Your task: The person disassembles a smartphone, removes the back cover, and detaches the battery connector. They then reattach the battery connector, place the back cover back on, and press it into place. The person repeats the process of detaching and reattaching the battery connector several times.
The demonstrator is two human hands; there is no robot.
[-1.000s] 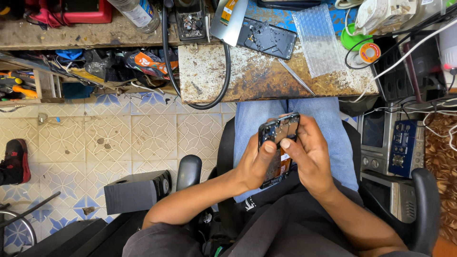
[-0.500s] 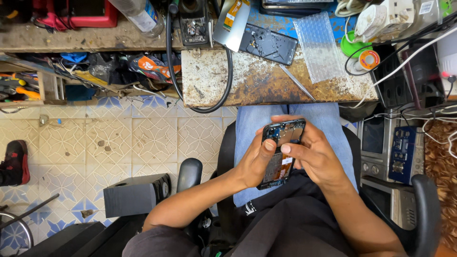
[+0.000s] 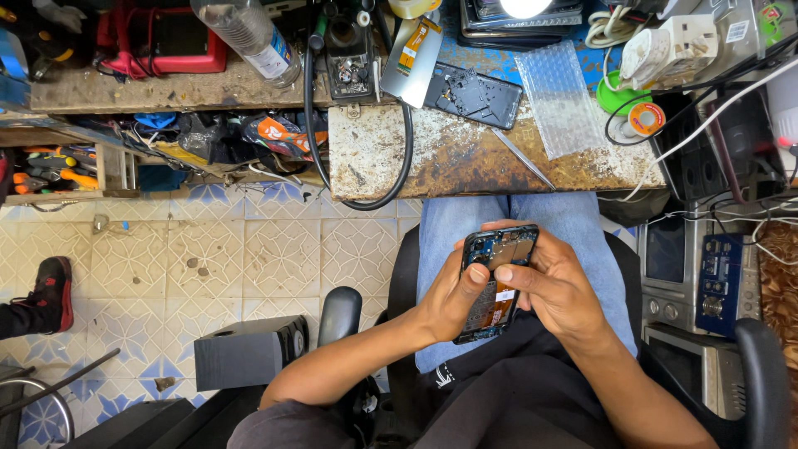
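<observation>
Below the worn wooden counter point(image 3: 465, 162), my left hand point(image 3: 449, 295) and right hand point(image 3: 557, 287) grip an opened black phone point(image 3: 496, 278), back off, innards exposed, nothing refitted.

Worn, stained wooden bench point(image 3: 465, 158) — glossy bubble wrap point(image 3: 561, 104) on top.

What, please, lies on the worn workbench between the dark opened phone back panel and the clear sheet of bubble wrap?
In the head view, only bare, stained bench top separates the back panel from the bubble wrap; slim metal tweezers lie just below the gap.
</observation>
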